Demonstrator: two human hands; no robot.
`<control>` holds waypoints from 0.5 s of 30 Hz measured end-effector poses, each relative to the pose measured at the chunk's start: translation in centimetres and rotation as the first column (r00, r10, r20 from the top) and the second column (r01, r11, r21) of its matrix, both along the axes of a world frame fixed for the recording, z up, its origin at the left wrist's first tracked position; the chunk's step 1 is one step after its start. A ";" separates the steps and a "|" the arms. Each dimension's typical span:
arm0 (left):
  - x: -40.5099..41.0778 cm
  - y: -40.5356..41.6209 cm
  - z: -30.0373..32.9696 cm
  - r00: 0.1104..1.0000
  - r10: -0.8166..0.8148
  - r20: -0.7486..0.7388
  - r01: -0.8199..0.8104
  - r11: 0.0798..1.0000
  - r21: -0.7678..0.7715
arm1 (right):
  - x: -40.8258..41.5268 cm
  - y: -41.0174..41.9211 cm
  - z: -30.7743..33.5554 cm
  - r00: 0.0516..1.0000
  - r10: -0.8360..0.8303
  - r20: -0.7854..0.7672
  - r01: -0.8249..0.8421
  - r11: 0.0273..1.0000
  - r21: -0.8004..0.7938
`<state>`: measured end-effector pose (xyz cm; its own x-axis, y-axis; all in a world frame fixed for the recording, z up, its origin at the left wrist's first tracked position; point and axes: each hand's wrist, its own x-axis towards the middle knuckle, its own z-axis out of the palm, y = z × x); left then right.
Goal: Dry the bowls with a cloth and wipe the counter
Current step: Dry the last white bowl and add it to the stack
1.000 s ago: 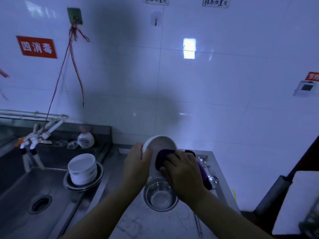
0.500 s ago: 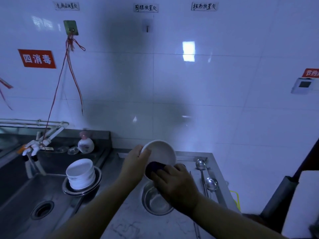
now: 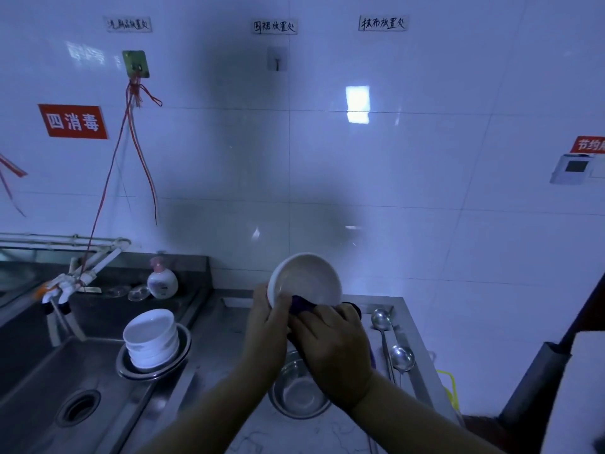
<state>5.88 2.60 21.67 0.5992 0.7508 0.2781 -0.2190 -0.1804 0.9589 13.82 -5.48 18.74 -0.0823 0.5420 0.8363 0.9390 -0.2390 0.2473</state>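
A white bowl (image 3: 307,280) is held up over the counter, tilted so its inside faces me. My left hand (image 3: 266,319) grips its lower left rim. My right hand (image 3: 330,342) holds a dark purple cloth (image 3: 299,304) against the bowl's lower edge; most of the cloth is hidden under the hand. Below the hands a steel bowl (image 3: 299,396) stands on the counter (image 3: 216,342). A stack of white bowls (image 3: 150,335) sits in a steel dish (image 3: 183,350) at the sink's edge.
The sink basin (image 3: 49,388) with its drain lies at the left, a tap (image 3: 62,286) above it. A soap bottle (image 3: 162,280) stands at the back. Two steel ladles (image 3: 389,342) lie on the counter's right side. A dark post (image 3: 533,381) stands at the right.
The bowl has tipped further up towards the wall. My right hand with the cloth has slid from inside the bowl down to its lower rim. The camera has tilted up.
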 end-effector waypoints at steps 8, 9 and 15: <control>-1.2 2.6 1.3 0.991 -0.105 -0.083 0.118 0.976 0.183 | 3.0 -0.9 -0.9 0.953 0.245 0.180 -0.231 0.968 -0.093; -1.3 3.0 1.7 0.977 -0.145 -0.154 0.169 0.972 0.162 | 3.7 -1.1 -0.7 0.933 0.296 0.207 -0.271 0.952 -0.141; -1.7 4.6 3.6 0.766 -0.385 -0.516 0.411 0.909 -0.068 | 5.9 -1.9 0.4 0.857 0.439 0.270 -0.336 0.873 -0.353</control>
